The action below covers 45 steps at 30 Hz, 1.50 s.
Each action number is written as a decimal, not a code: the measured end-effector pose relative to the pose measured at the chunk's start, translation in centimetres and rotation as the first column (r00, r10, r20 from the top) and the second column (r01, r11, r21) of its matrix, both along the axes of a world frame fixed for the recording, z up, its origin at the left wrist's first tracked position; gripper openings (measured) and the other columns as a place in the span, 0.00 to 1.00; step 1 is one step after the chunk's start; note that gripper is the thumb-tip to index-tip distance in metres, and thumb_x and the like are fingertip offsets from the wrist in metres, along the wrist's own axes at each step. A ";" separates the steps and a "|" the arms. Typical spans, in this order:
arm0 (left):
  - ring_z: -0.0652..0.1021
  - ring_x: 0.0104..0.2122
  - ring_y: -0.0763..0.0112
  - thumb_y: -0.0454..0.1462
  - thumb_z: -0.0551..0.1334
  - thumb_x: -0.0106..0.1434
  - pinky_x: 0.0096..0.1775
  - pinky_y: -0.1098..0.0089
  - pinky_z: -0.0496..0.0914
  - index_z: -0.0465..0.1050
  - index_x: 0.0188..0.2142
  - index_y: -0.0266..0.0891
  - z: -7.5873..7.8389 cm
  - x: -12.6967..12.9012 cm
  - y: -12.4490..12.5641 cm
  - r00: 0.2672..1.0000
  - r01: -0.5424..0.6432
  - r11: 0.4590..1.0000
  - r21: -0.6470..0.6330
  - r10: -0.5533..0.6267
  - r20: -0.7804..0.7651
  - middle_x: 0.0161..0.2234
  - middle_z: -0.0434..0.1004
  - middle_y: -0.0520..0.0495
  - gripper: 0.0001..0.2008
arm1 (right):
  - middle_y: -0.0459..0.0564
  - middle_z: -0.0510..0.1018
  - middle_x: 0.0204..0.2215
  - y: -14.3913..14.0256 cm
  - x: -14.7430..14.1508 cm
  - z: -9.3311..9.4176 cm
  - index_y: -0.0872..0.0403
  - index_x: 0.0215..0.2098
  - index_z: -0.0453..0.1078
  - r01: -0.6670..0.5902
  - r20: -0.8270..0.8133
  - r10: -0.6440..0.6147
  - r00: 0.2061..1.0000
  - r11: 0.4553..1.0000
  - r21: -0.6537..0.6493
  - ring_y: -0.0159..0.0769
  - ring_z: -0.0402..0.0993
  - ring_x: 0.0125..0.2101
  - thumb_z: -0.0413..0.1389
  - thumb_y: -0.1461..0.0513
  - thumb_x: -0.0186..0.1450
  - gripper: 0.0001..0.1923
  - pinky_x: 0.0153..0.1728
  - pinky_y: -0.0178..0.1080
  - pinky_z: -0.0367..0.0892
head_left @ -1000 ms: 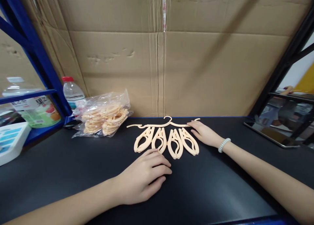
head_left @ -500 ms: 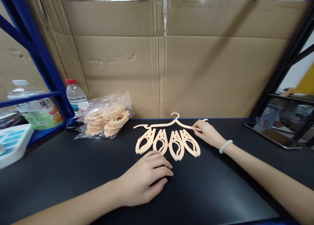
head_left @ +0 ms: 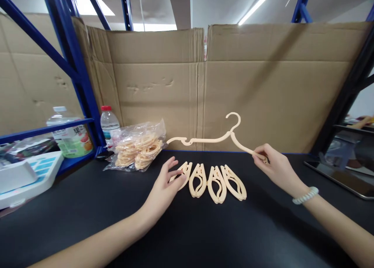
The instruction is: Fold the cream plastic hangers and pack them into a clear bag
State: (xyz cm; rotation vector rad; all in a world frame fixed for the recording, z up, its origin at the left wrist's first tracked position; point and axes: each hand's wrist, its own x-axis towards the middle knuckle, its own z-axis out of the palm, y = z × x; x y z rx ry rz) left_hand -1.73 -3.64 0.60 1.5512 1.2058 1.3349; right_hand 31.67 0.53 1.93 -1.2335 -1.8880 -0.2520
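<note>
An unfolded cream plastic clothes hanger [head_left: 210,139] is raised off the table, its hook pointing up. My right hand [head_left: 276,166] pinches the hanger's right arm near the end; the left arm stretches out toward the bag. Below it, several folded hangers [head_left: 216,185] of the same cream colour lie fanned in a row on the black table. My left hand [head_left: 163,188] hovers by the leftmost folded hanger, hiding part of it. Its fingers are apart and nothing is in them.
A clear plastic bag [head_left: 137,147] of folded hangers lies at the back left, before a red-capped bottle [head_left: 109,123]. Farther left are a bottle with a green label [head_left: 73,141] and a white-and-blue tray [head_left: 43,170]. Cardboard [head_left: 277,92] walls the back; a dark tablet-like panel [head_left: 339,178] lies right.
My right hand has lifted the unfolded hanger off the table. My left hand has moved up and left, turning with fingers raised. The view has tilted upward.
</note>
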 end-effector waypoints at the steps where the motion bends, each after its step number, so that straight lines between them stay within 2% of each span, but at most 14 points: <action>1: 0.72 0.53 0.59 0.43 0.60 0.61 0.51 0.58 0.69 0.49 0.61 0.43 0.0 -0.1 0.2 0.998 -0.045 0.999 -0.011 0.045 0.039 0.63 0.54 0.35 0.32 | 0.45 0.69 0.24 -0.3 -0.2 0.1 0.51 0.33 0.61 -0.016 0.001 0.016 1.000 1.000 -0.020 0.33 0.66 0.22 0.50 0.57 0.66 0.06 0.23 0.35 0.63; 4: 0.72 0.53 0.58 0.44 0.62 0.60 0.50 0.59 0.70 0.50 0.60 0.45 0.1 -0.2 0.4 0.994 -0.067 0.998 -0.021 0.068 0.080 0.63 0.53 0.36 0.32 | 0.44 0.69 0.23 -1.1 -1.0 0.2 0.50 0.34 0.61 -0.100 0.032 0.103 0.994 0.991 -0.087 0.33 0.66 0.22 0.49 0.58 0.67 0.05 0.24 0.35 0.64; 8: 0.75 0.50 0.60 0.43 0.61 0.61 0.50 0.58 0.71 0.49 0.60 0.46 0.2 -0.1 0.0 0.998 0.045 0.997 0.056 -0.047 0.045 0.61 0.57 0.38 0.31 | 0.44 0.70 0.25 -2.0 -2.2 0.0 0.50 0.36 0.62 -0.181 0.106 0.200 0.974 0.970 -0.160 0.33 0.68 0.24 0.48 0.60 0.68 0.04 0.25 0.36 0.65; 11: 0.74 0.50 0.60 0.41 0.59 0.63 0.52 0.57 0.69 0.48 0.63 0.45 0.2 0.0 -0.5 0.980 0.149 0.972 0.180 -0.120 -0.160 0.57 0.63 0.39 0.31 | 0.47 0.74 0.30 -2.4 -2.9 -0.2 0.50 0.39 0.64 -0.225 0.160 0.253 0.954 0.959 -0.174 0.35 0.71 0.27 0.47 0.60 0.69 0.05 0.29 0.37 0.68; 15: 0.75 0.47 0.62 0.39 0.56 0.65 0.50 0.58 0.71 0.60 0.58 0.40 -0.2 0.1 -0.8 0.922 0.231 0.945 0.234 -0.136 -0.362 0.47 0.72 0.42 0.22 | 0.52 0.76 0.39 -2.5 -3.4 -0.2 0.51 0.48 0.65 -0.287 0.254 0.304 0.918 0.953 -0.103 0.39 0.73 0.37 0.45 0.61 0.71 0.11 0.38 0.42 0.70; 17: 0.76 0.45 0.64 0.39 0.56 0.65 0.50 0.60 0.71 0.63 0.55 0.39 -0.5 0.1 -0.7 0.932 0.229 0.951 0.209 -0.152 -0.328 0.44 0.74 0.43 0.20 | 0.54 0.76 0.39 -2.5 -3.3 -0.1 0.52 0.48 0.68 -0.245 0.368 0.225 0.902 0.969 0.008 0.43 0.71 0.39 0.45 0.62 0.71 0.12 0.40 0.47 0.68; 19: 0.77 0.42 0.65 0.41 0.57 0.64 0.47 0.62 0.72 0.66 0.52 0.38 -0.6 0.1 -0.5 0.952 0.208 0.965 0.158 -0.162 -0.262 0.44 0.75 0.43 0.18 | 0.55 0.78 0.37 -2.6 -3.3 -0.1 0.54 0.46 0.70 -0.144 0.458 0.066 0.887 0.980 0.139 0.46 0.70 0.38 0.46 0.63 0.71 0.12 0.39 0.50 0.66; 22: 0.78 0.39 0.65 0.43 0.58 0.64 0.42 0.65 0.74 0.69 0.47 0.38 -0.6 0.0 -0.3 0.968 0.167 0.980 0.107 -0.142 -0.206 0.44 0.75 0.43 0.16 | 0.55 0.79 0.38 -3.0 -3.5 -0.1 0.55 0.45 0.72 -0.006 0.483 -0.133 0.865 0.961 0.276 0.45 0.71 0.36 0.46 0.64 0.71 0.14 0.35 0.47 0.66; 26: 0.77 0.40 0.64 0.44 0.59 0.63 0.41 0.66 0.72 0.71 0.44 0.38 -0.4 0.0 -0.2 0.970 0.125 0.982 0.141 -0.092 -0.223 0.42 0.76 0.45 0.15 | 0.52 0.80 0.40 -3.7 -4.2 -0.4 0.53 0.42 0.73 0.064 0.496 -0.247 0.833 0.932 0.357 0.40 0.75 0.33 0.46 0.64 0.71 0.14 0.32 0.41 0.66; 29: 0.76 0.36 0.66 0.45 0.59 0.63 0.39 0.67 0.71 0.71 0.43 0.39 -0.3 0.0 -0.4 0.968 0.118 0.983 0.141 -0.082 -0.239 0.41 0.76 0.46 0.14 | 0.52 0.80 0.42 -3.9 -4.5 -0.5 0.53 0.41 0.73 0.127 0.507 -0.320 0.801 0.917 0.378 0.42 0.75 0.35 0.46 0.65 0.70 0.13 0.32 0.41 0.66; 32: 0.75 0.32 0.69 0.45 0.59 0.63 0.36 0.69 0.71 0.72 0.43 0.39 -0.3 0.1 -0.5 0.962 0.120 0.983 0.141 -0.080 -0.262 0.37 0.76 0.47 0.14 | 0.54 0.79 0.45 -3.9 -4.5 -0.5 0.53 0.42 0.73 0.160 0.494 -0.356 0.793 0.905 0.394 0.42 0.75 0.36 0.45 0.67 0.69 0.14 0.30 0.40 0.65; 37: 0.72 0.29 0.71 0.45 0.59 0.63 0.33 0.71 0.69 0.72 0.42 0.39 -0.1 0.2 -0.7 0.962 0.119 0.986 0.118 -0.086 -0.258 0.34 0.75 0.48 0.14 | 0.54 0.78 0.47 -3.8 -4.4 -0.6 0.54 0.43 0.72 0.193 0.492 -0.389 0.779 0.895 0.403 0.36 0.74 0.25 0.45 0.71 0.67 0.16 0.23 0.38 0.62; 42: 0.70 0.27 0.72 0.45 0.59 0.63 0.29 0.72 0.66 0.72 0.42 0.39 -0.1 0.2 -0.6 0.961 0.109 0.985 0.131 -0.070 -0.266 0.31 0.74 0.49 0.14 | 0.57 0.70 0.55 -3.8 -4.7 -0.6 0.54 0.39 0.71 0.169 0.519 -0.324 0.791 0.931 0.324 0.41 0.76 0.35 0.47 0.67 0.68 0.11 0.28 0.39 0.68; 45: 0.70 0.26 0.72 0.45 0.59 0.63 0.29 0.72 0.66 0.72 0.41 0.39 -0.3 0.1 -0.4 0.964 0.104 0.986 0.134 -0.067 -0.256 0.31 0.74 0.49 0.13 | 0.59 0.66 0.57 -3.7 -5.0 -0.7 0.54 0.44 0.69 0.100 0.437 -0.190 0.879 0.970 0.222 0.43 0.75 0.38 0.45 0.65 0.70 0.11 0.28 0.41 0.71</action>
